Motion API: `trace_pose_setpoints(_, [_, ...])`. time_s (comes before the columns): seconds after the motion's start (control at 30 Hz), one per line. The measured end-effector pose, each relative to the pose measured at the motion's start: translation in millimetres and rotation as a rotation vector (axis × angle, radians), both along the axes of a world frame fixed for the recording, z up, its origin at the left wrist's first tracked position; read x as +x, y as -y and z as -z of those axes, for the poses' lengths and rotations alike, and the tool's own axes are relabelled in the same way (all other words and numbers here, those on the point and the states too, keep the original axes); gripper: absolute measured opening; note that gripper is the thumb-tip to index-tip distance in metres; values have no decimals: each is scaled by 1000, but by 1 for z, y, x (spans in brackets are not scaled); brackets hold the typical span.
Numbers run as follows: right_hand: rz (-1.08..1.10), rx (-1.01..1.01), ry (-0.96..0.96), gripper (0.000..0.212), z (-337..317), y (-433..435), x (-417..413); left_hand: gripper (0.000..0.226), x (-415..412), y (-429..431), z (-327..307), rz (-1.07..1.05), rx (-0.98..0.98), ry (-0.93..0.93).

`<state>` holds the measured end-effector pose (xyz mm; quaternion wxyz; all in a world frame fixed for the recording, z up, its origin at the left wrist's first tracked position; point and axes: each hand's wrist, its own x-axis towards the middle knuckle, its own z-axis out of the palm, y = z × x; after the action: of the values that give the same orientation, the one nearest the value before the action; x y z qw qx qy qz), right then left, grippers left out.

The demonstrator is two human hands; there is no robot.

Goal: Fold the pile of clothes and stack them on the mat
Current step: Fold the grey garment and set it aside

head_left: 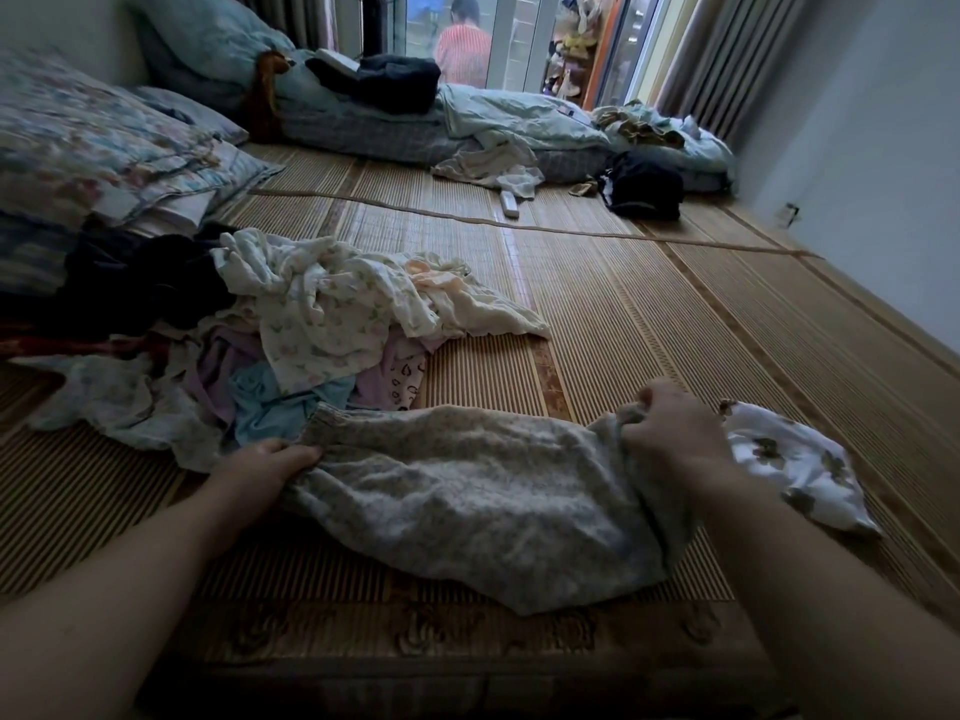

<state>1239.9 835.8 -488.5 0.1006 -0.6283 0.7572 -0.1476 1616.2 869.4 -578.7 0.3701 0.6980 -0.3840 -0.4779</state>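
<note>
A pale speckled garment (pixel 467 491) lies spread flat across the bamboo mat (pixel 649 314) in front of me. My left hand (pixel 270 462) grips its left edge near the waistband. My right hand (pixel 670 428) is closed on a bunched fold at its right end. To the right of that hand lies a white cloth with brown prints (pixel 795 465). The pile of unfolded clothes (pixel 311 324), cream, lilac, light blue and dark pieces, sits on the mat behind my left hand.
Floral pillows (pixel 104 142) stack up at the left. Bedding and loose clothes (pixel 519 122) lie at the far end, with a dark bag (pixel 644 187) and a white remote (pixel 509 202). A person (pixel 462 44) stands beyond the glass door. A wall (pixel 883 174) runs along the right.
</note>
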Motion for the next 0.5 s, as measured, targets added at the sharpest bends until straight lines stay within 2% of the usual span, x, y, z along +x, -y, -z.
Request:
trace_pose_setpoints(0.13, [-211,192,166,40,18,-15,63,16,3,0,3,11,2,8])
trace_pose_setpoints(0.23, [-327,270,15,34,38,-23,78,32,7,0,6,20,16,1])
trace_pose_setpoints(0.3, [-346,306,20,36,41,-25,73,37,8,-1,6,28,18,-1])
trace_pose_setpoints(0.37, [-301,232,199,27,35,-24,61,42,8,0,6,25,23,-2])
trace_pose_setpoints(0.43, [-154,6,284,21,27,-21,40,46,7,-1,5,27,19,-10])
trace_pose_setpoints(0.5, [46,-97,277,39,22,-19,14,48,6,-2,4,24,10,-13])
